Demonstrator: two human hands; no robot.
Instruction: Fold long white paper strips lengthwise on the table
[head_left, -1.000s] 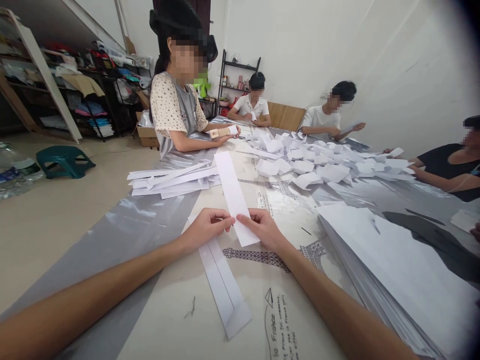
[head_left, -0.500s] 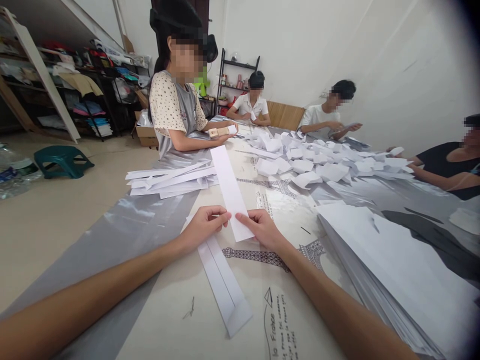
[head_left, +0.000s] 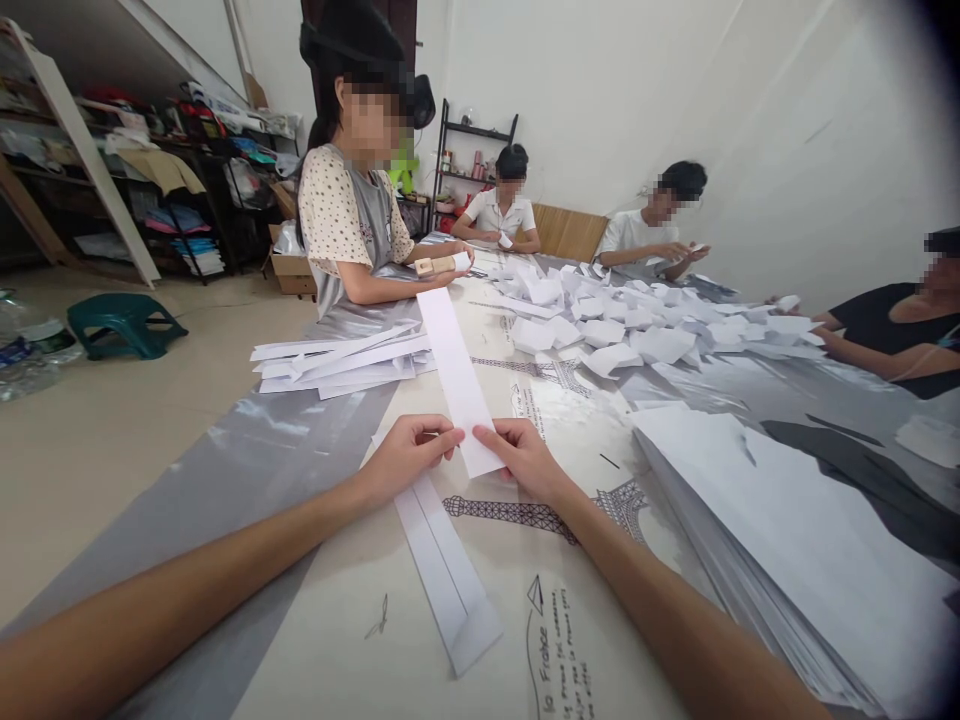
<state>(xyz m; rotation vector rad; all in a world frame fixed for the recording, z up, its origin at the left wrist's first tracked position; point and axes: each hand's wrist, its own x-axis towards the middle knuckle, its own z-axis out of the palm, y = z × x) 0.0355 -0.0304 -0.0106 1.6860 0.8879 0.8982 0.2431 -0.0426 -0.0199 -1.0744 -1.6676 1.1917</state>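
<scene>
From where I stand, the step in hand looks like lining up or creasing a white paper strip (head_left: pixel 459 380), held up in front of the wearer over the worktop (head_left: pixel 337 640), its far end pointing away. The right hand (head_left: pixel 529 455) is clamped on it near the close end, thumb on top and fingers underneath. The left hand (head_left: pixel 412 450) has thumb and forefinger pinched right by the strip's left edge; I cannot tell whether any paper is caught between them. A creased strip (head_left: pixel 442 570) lies on the worktop, running beneath the left hand, with a bundle of strips (head_left: pixel 337 360) farther off. I'd judge the next move calls for a light, even pinch from both sides, so the sheet stays straight. Compared with a second ago, the strip sits slightly farther from the wearer, less of it showing below the right thumb, while the hands barely shift. Across the room, a co-worker in white (head_left: pixel 637 235) now holds a shorter-looking piece of paper.
</scene>
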